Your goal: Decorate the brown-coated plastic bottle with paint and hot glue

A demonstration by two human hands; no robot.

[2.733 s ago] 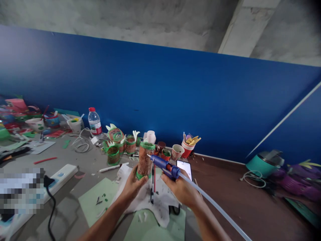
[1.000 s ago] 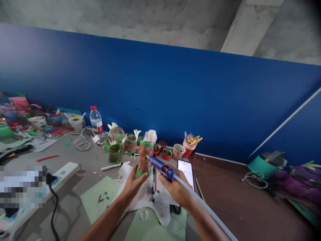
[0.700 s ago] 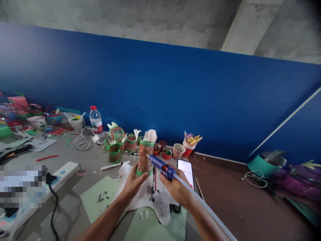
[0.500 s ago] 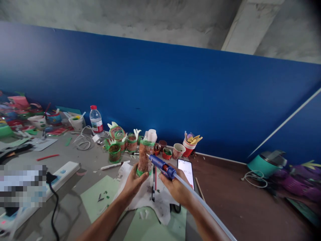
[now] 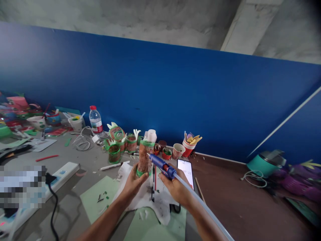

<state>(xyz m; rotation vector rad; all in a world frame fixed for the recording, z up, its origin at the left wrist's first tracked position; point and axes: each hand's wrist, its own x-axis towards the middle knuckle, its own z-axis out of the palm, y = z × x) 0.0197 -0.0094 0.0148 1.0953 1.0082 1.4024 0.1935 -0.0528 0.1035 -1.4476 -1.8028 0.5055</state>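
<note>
My left hand is closed around the lower part of a brown, bark-textured container with green bands at top and bottom, held upright. In my right hand is a blue glue gun, its tip pointing left at the container's upper side. I cannot tell whether the tip touches the surface. A long translucent glue stick sticks out of the gun's rear. Below both hands lies crumpled white paper with thin dark and red sticks on it.
Green-and-brown decorated pots, a water bottle and paint cups stand along the blue partition. A phone lies right of my hands. Green paper sheets lie in front; a power strip is at left.
Almost nothing differs. Both hands, the container and the glue gun hold the same positions, with only a very slight shift of the camera view.
</note>
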